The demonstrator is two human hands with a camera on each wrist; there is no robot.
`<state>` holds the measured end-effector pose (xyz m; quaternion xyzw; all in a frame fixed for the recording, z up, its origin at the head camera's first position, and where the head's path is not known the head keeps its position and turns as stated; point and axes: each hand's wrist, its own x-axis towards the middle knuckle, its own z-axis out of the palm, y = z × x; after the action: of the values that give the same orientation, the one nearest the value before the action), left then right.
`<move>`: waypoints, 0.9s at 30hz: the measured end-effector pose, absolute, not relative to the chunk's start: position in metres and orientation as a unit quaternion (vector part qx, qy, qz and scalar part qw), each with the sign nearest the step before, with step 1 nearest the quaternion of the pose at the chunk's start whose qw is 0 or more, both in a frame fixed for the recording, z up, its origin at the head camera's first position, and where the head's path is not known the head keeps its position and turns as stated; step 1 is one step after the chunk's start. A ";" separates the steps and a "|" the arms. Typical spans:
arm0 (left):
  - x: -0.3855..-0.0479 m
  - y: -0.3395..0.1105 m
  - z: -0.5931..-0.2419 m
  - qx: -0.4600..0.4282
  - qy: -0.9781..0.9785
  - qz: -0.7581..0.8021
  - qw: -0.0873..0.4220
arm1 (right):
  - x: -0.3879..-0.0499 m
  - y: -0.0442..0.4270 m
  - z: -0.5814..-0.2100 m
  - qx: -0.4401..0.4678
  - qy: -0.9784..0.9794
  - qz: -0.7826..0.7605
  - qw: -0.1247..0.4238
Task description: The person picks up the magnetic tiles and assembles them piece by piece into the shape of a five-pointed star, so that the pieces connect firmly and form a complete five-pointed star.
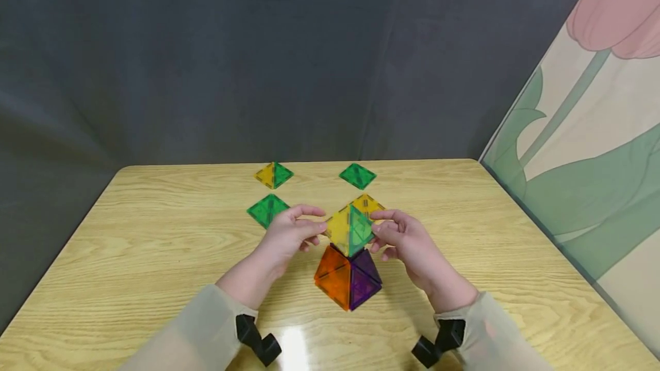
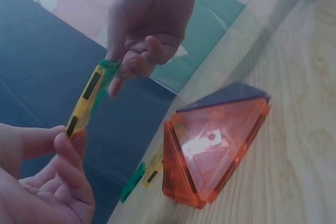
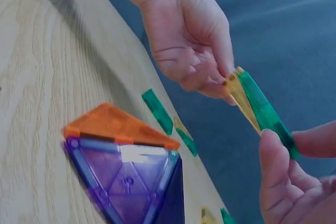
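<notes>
A joined pair of translucent triangle tiles, yellow [image 1: 338, 232] on the left and green [image 1: 359, 230] on the right, is held in the air between both hands. My left hand [image 1: 289, 233] pinches the yellow tile's outer corner. The green tile's outer corner is pinched by my right hand [image 1: 407, 242]. Below the pair, nearer me, stands a raised shape of orange tiles [image 1: 334, 278] on the left and purple tiles [image 1: 365, 280] on the right. In the left wrist view, the yellow tile [image 2: 84, 100] hangs clear of the orange tiles [image 2: 223, 142].
Beyond the hands, flat on the wooden table [image 1: 170, 245], lie a yellow and green pair [image 1: 274, 176], a green diamond [image 1: 358, 176], another green diamond [image 1: 267, 209] near my left hand, and yellow tiles [image 1: 367, 203] behind the held pair. A dark curtain [image 1: 258, 62] hangs behind.
</notes>
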<state>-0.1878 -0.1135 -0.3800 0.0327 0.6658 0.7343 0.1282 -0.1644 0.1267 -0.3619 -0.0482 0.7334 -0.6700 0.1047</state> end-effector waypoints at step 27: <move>-0.218 -0.094 -0.424 -0.002 0.743 0.648 0.167 | -0.203 0.136 -0.424 -0.009 0.693 -0.697 0.183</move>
<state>-0.2181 -0.0938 -0.4237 -0.0017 0.7431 0.6482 0.1665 -0.2027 0.1364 -0.4244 -0.0085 0.6933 -0.6969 0.1833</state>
